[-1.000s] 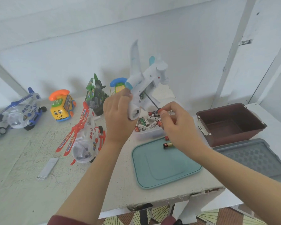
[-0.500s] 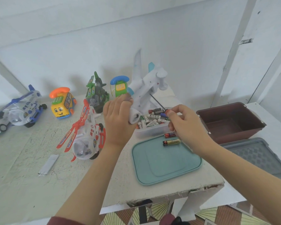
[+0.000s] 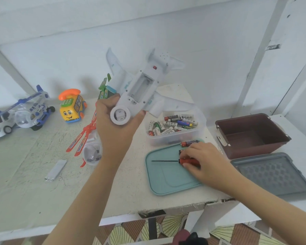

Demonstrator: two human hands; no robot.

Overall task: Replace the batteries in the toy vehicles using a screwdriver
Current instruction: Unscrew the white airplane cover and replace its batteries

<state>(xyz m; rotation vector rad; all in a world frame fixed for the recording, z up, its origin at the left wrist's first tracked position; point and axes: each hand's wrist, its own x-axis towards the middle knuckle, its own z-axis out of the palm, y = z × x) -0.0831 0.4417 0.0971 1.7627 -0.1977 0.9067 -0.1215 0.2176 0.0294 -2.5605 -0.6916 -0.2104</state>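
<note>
Far left, a blue-and-white helicopter (image 3: 30, 110) and a yellow phone car (image 3: 72, 107) sit parked, with a small white strip (image 3: 56, 170) lying loose on the table nearer the front edge. Now the action: the left hand (image 3: 113, 128) is clamped round the nose of the white toy plane (image 3: 140, 89), belly turned to the camera, and the battery bay (image 3: 141, 85) is open and looks empty! Across on the teal lid (image 3: 166, 179), the screwdriver (image 3: 166, 161) lies flat, long axis left to right, tip pointing at the left forearm. The right hand (image 3: 205, 161) has its fingers curled over the red handle. A loose battery (image 3: 189, 143) lies just beyond those knuckles, and the clear battery tub (image 3: 175, 137) is right behind it. So the right hand is by far the nearer to fresh cells, and the open bay waits up and to its left. That looks like the next trip.
</note>
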